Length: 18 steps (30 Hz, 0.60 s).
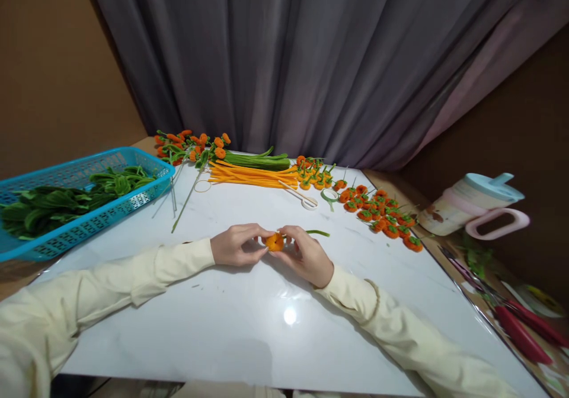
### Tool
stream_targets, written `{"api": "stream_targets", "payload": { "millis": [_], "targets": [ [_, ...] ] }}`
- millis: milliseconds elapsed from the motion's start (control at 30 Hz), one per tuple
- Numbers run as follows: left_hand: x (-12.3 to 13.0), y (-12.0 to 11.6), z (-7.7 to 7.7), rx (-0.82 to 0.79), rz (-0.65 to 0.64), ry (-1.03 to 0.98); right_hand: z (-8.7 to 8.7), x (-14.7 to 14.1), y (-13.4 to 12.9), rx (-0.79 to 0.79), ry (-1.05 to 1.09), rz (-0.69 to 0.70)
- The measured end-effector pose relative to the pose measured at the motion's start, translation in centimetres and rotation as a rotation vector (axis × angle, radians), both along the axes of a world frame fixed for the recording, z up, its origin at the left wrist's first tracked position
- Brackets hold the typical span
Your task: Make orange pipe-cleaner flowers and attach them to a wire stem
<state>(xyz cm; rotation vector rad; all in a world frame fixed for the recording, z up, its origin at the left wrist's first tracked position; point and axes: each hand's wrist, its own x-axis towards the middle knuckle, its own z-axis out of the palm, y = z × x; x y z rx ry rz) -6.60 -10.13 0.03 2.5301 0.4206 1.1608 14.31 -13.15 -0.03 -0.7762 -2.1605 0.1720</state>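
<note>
Between my hands, over the middle of the white tabletop, is a small yellow-orange fuzzy ball with a dark spot at its centre. My left hand pinches its left side with thumb and fingertips. My right hand closes on its right side, partly covering it. A short green pipe cleaner sticks out beyond my right fingers; whether it joins the ball is hidden. Past my hands lie a bundle of orange pipe cleaners and a bundle of green pipe cleaners.
A blue basket with green leaf pieces stands at left. Orange pieces with green tops line the back right. A tape roll lies nearby. At right are a lidded cup and red-handled pliers.
</note>
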Motion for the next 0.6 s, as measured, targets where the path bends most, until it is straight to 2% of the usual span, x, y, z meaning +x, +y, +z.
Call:
{"api": "stream_targets", "payload": {
  "millis": [100, 267, 433, 600],
  "targets": [
    [0.01, 0.0, -0.03, 0.012, 0.001, -0.007, 0.04, -0.03, 0.0, 0.044, -0.029, -0.009],
    [-0.15, -0.08, 0.05, -0.058, 0.004, 0.028, -0.01, -0.06, 0.05, 0.135, -0.051, -0.021],
    [-0.2, -0.08, 0.29, -0.096, 0.006, 0.058, -0.11, -0.04, 0.08, 0.159, -0.064, -0.042],
    [-0.04, -0.14, 0.36, -0.15, 0.019, 0.04, -0.33, 0.05, 0.1, 0.142, -0.056, 0.0]
  ]
}}
